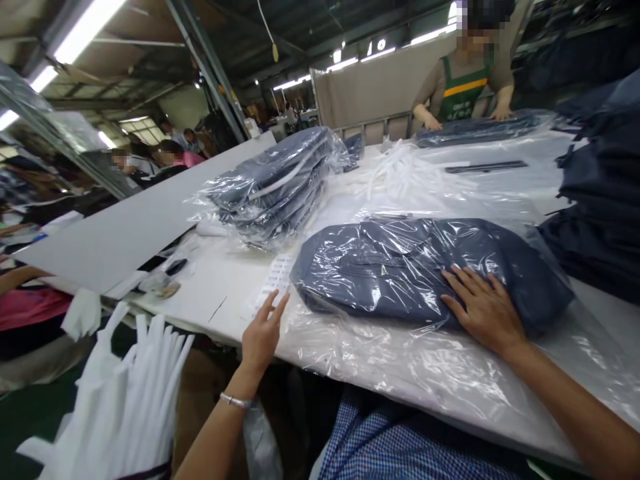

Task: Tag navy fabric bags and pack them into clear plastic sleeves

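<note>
Head view shows both hands spread flat, right hand (484,308) on the folded grey-blue garment in its clear plastic bag (425,270), left hand (263,333) on the white tabletop (220,280), so the slick film could slide and crease the fold.

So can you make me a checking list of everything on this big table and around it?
Surface: white table, partly under loose clear plastic.
Job's things: folded blue garment in a plastic bag.
Clutter: stack of bagged garments; sticker sheet; white strips; dark garment pile.
Grippers: left hand open, fingers at the sticker sheet; right hand flat on the bag.
Cables: nothing seen.
Surroundings: co-worker opposite pressing another bagged garment; white hangers lower left.
</note>
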Tool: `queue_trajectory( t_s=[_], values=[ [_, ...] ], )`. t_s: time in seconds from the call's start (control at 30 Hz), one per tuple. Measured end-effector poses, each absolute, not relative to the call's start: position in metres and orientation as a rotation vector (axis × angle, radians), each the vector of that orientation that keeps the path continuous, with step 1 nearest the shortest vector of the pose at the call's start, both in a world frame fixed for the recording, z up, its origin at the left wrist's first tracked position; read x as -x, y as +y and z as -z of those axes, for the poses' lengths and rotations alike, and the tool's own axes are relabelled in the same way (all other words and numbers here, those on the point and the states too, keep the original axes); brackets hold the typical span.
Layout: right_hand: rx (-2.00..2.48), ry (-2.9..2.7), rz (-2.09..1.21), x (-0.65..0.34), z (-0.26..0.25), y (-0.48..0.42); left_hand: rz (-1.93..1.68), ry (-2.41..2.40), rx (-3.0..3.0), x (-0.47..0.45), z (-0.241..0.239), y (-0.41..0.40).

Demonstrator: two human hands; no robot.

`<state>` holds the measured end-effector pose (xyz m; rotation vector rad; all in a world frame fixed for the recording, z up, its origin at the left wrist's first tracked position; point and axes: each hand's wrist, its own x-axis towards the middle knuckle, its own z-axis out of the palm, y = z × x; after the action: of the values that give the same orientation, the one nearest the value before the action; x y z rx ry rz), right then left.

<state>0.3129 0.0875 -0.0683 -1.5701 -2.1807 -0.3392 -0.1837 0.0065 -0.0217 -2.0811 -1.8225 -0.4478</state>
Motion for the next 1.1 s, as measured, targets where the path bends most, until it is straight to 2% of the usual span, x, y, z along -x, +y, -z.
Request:
queue_trajectory(
  t_s=[0.23, 0.3, 0.4, 0.57, 0.63, 0.73, 0.83, 0.97, 1.1],
  values=[
    [1.601, -2.210, 0.368, -0.312, 0.068, 0.087, 0.343, -1.840, 2.245, 0.249, 0.052, -0.018],
    [1.612, -2.219, 0.383, -0.312, 0.068, 0.088, 0.296, -1.801, 2.376, 0.253, 0.045, -0.024],
    [1.614, -2.236, 0.396, -0.312, 0.067, 0.087, 0.323, -1.687, 2.507, 0.252, 0.009, -0.030],
    [1.621, -2.246, 0.383, -0.308, 0.066, 0.086, 1.123, -1.657, 2.265, 0.188, -0.069, -0.001],
    [1.632, -2.237, 0.361, -0.306, 0.064, 0.085, 1.128, -1.529, 2.383, 0.144, -0.080, 0.034],
    [1.616, -2.258, 0.293, -0.308, 0.054, 0.085, 0.827, -1.395, 2.526, 0.093, -0.062, 0.099],
    [1.621, -2.283, 0.278, -0.323, 0.043, 0.084, 0.570, -1.510, 2.489, 0.081, -0.016, 0.142],
    [1.785, -2.109, 0.443, -0.361, 0.048, 0.077, 0.627, -1.559, 2.413, 0.098, 0.042, 0.145],
    [1.791, -2.038, 0.406, -0.388, 0.069, 0.071, 0.761, -1.526, 2.351, 0.100, 0.061, 0.128]
  ],
)
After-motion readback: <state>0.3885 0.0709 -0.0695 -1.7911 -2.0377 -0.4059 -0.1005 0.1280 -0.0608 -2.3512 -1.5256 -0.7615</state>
